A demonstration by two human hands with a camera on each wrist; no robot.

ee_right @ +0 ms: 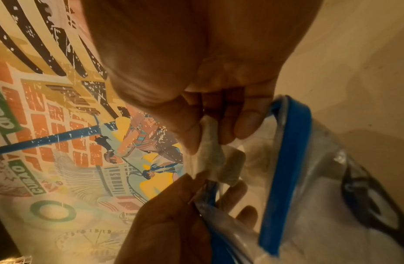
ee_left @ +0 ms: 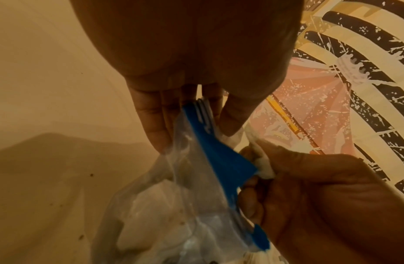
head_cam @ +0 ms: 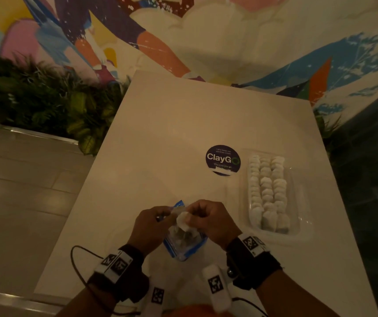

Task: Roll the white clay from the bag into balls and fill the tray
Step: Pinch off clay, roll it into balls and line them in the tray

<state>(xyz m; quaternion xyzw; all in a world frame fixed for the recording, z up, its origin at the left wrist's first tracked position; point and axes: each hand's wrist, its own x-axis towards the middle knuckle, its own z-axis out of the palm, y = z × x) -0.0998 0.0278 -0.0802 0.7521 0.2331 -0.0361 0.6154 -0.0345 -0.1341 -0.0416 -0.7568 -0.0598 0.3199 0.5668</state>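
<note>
Both wrists with marker bands sit at the near edge of the table (head_cam: 183, 124). Just beyond them the left hand (head_cam: 148, 227) pinches the blue-edged mouth of the bag (head_cam: 183, 244), thumb against fingers, and keeps it lifted. The right hand (head_cam: 210, 219) has its thumb and fingertips curled around a piece of white clay (head_cam: 182, 221) at the opening. To do this step well, I think the left hand should keep the mouth steady while the right tears off a portion similar to the balls (head_cam: 267, 193) already made. The tray (head_cam: 302, 223) lies to the right, mostly filled in three rows.
</note>
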